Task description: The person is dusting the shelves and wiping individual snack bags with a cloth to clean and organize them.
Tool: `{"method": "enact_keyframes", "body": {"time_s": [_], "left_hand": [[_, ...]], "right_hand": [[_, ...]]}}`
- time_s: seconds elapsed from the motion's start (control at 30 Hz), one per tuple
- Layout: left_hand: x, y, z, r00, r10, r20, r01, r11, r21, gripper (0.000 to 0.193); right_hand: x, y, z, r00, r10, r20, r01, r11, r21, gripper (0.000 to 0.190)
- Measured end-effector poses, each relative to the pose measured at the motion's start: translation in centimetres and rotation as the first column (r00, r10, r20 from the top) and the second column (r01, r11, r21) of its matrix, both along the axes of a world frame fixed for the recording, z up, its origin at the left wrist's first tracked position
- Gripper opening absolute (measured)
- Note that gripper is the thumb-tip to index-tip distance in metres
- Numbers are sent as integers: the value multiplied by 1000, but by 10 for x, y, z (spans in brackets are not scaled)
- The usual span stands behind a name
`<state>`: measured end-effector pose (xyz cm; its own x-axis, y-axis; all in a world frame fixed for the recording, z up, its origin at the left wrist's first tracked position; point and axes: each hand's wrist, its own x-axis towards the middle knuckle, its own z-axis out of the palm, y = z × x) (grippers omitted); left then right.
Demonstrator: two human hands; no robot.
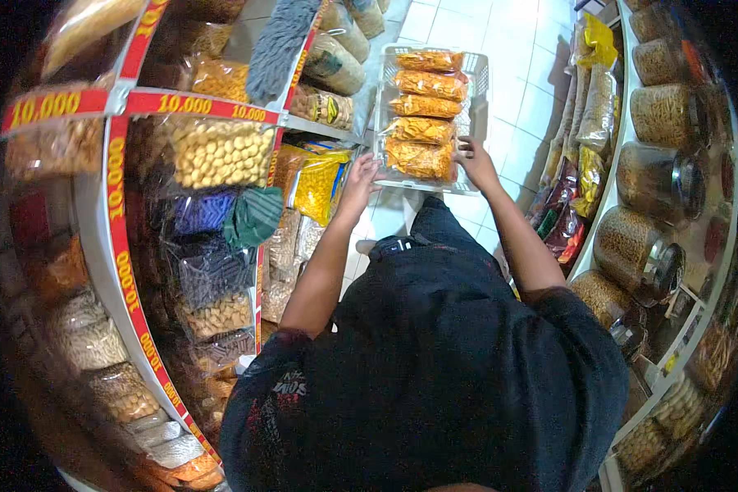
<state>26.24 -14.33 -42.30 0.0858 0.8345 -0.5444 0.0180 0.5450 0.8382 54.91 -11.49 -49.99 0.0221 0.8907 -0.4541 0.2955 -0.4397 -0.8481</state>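
Note:
A white plastic basket (pixel 481 92) stands in front of me, holding a column of clear bags of orange chips (pixel 428 104) along its left and middle part. My left hand (pixel 360 184) is at the basket's near left corner, its fingers spread against the rim. My right hand (pixel 475 161) reaches over the near right side, the fingertips beside the nearest bag of orange chips (pixel 419 158). Whether those fingers grip the bag or only touch it cannot be told.
On the left, shelves with red price strips (pixel 184 104) hold bagged snacks, a green striped cloth (pixel 254 216) and a grey fluffy duster (pixel 281 49). A curved shelf of clear snack jars (pixel 627 246) runs along the right, with hanging snack packs (pixel 596 111) beside it. White floor tiles (pixel 510 37) lie between.

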Motion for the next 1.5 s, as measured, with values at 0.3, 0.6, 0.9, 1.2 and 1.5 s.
{"method": "enact_keyframes", "body": {"time_s": [0.3, 0.6, 0.9, 1.2, 1.5], "left_hand": [[72, 64, -127, 893, 419, 163, -296, 820, -490, 66], [100, 76, -134, 805, 528, 271, -338, 783, -522, 72], [72, 50, -24, 888, 345, 305, -267, 925, -270, 45], [16, -32, 73, 911, 412, -37, -363, 839, 404, 52], [-23, -150, 99, 573, 683, 453, -819, 496, 288, 62]], "right_hand": [[-42, 40, -41, 664, 320, 676, -576, 796, 189, 66], [-29, 43, -55, 696, 315, 646, -560, 801, 212, 57], [-3, 33, 21, 937, 259, 232, -322, 900, 295, 48], [-31, 24, 138, 709, 192, -679, -365, 923, -120, 55], [-155, -6, 193, 340, 531, -776, -856, 517, -20, 55]]}}
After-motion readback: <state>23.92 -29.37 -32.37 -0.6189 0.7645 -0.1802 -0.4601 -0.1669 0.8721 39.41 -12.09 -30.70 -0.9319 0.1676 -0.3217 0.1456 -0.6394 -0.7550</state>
